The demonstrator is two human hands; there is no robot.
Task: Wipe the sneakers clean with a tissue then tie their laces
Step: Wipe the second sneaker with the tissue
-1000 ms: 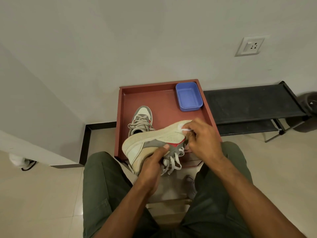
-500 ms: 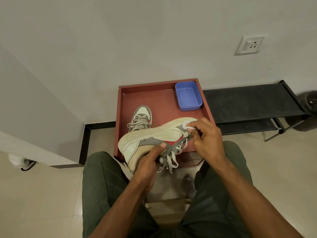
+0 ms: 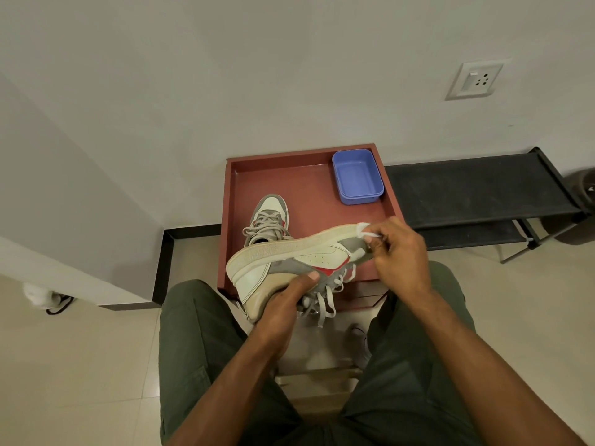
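A white, grey and red sneaker lies on its side in the air above my lap, sole edge up, toe to the right, loose laces hanging below. My left hand grips it under the heel and ankle. My right hand pinches a small white tissue against the toe end of the sole. The second sneaker stands upright on the red-brown tray table, toe pointing away, partly hidden behind the held one.
A blue plastic tub sits at the tray's back right corner. A black low shoe rack stands to the right against the wall. A wall socket is above it. My green-trousered knees flank the table.
My right hand and the tissue have slid rightward along the sole to the toe end. The sneaker's toe has tilted slightly higher. The left hand keeps its grip.
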